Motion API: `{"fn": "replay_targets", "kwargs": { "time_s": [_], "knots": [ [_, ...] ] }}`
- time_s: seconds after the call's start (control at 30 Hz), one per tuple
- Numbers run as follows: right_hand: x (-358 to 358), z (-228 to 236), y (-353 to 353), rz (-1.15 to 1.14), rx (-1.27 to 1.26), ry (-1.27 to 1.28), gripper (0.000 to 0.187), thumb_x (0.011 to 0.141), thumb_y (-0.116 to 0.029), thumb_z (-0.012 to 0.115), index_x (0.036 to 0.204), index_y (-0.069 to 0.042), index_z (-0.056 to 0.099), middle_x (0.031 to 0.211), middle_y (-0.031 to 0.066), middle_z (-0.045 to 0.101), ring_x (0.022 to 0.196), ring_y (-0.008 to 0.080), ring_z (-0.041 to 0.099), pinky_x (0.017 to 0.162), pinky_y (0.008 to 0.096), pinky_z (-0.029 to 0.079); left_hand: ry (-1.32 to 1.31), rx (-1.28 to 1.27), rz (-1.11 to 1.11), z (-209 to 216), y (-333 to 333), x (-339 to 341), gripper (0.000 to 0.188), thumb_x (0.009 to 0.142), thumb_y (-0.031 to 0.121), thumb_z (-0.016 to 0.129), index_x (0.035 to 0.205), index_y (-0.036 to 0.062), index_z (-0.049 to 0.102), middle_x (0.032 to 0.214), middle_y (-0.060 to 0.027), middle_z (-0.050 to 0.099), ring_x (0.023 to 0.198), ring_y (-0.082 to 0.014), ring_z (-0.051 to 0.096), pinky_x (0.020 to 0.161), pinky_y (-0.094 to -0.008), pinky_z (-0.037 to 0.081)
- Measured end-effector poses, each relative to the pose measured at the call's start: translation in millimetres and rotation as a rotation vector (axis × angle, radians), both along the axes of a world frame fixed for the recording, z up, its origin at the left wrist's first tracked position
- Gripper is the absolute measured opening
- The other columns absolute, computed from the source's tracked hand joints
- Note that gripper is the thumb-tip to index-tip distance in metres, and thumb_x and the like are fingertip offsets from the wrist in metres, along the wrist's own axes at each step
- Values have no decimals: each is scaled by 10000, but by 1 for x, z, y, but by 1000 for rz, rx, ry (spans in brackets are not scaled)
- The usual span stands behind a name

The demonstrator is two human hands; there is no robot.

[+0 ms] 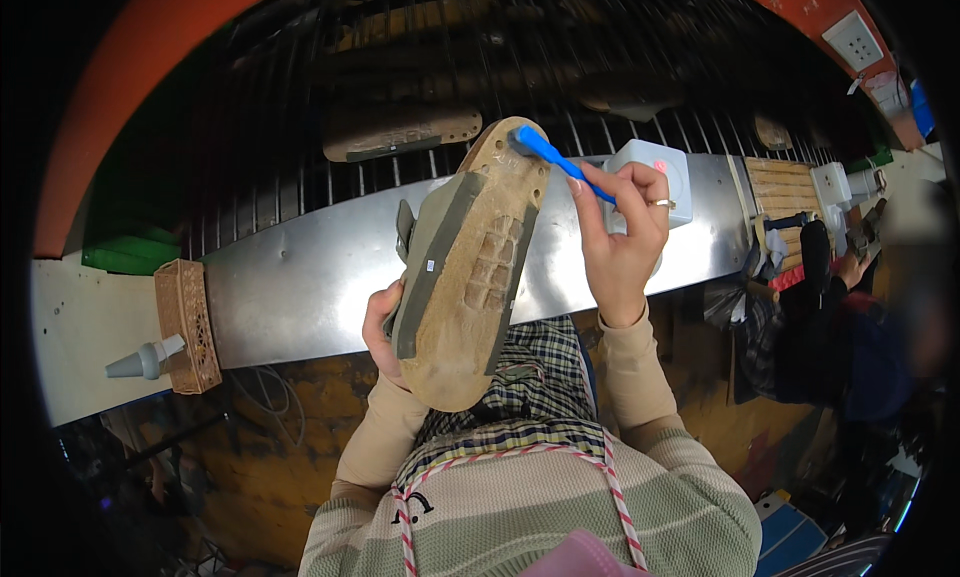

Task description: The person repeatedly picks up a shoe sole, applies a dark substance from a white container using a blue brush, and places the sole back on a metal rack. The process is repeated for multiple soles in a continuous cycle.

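Observation:
In front of me, a half-made sandal (450,307) is tilted up with its brown underside showing and grey-green upper parts along its sides. My left hand (382,327) is closed around its left side, the fingers partly hidden behind it. My right hand (628,227), with a ring on one finger, pinches the handle of a blue brush (560,157). The dark brush tip touches the upper end of the underside, near several small holes. Just behind my right hand stands a white square tub (675,182), partly covered by the fingers.
A shiny metal ledge (290,287) runs across in front of me. Beyond it, a dark barred rack carries more sandal bottoms (400,134). A brown woven basket (185,322) and a grey cone-shaped piece (140,361) are at the left. Another person (850,347) works at the right.

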State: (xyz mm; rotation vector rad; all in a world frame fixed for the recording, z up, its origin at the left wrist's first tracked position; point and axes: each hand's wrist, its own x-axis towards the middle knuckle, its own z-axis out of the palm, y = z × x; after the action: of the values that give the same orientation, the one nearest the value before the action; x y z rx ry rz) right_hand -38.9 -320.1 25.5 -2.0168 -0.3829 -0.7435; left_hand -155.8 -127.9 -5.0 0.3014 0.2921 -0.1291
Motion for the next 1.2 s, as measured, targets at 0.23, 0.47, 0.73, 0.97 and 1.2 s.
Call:
{"fn": "replay_targets", "kwargs": {
  "time_s": [0.23,0.47,0.73,0.97,1.2],
  "knots": [
    [1,0,2,-16,47,45,181,791,-17,776,965,-1,725,943,71,491,821,170,504,715,277,438,-128,52,-4,-1,4,-7,673,855,415,468,1379,-7,467,1297,-177,571,1155,-279,575,983,-398,464],
    [-25,-4,19,300,287,229,170,807,-22,765,973,-4,730,936,63,503,809,137,498,708,249,422,-136,213,65,7,3,-3,678,814,381,504,1342,-43,488,1248,-212,598,1119,-290,606,967,-396,482],
    [-13,0,27,231,394,170,185,819,-4,752,998,14,708,952,55,486,856,129,472,743,240,416,-218,382,98,10,2,-7,496,766,299,553,1096,-62,636,1085,-218,677,985,-287,668,897,-375,522],
    [-10,6,35,208,320,67,194,815,-2,757,1001,17,708,975,62,477,876,140,475,747,244,431,-189,467,89,10,6,-14,331,740,252,588,902,-26,669,989,-192,705,886,-268,682,826,-366,540],
    [11,8,27,119,239,-18,201,803,-8,767,997,11,720,966,65,473,882,153,471,739,259,425,-186,546,112,18,6,-18,285,706,251,608,769,-20,672,941,-174,720,825,-238,686,788,-330,536]
  ]
}}
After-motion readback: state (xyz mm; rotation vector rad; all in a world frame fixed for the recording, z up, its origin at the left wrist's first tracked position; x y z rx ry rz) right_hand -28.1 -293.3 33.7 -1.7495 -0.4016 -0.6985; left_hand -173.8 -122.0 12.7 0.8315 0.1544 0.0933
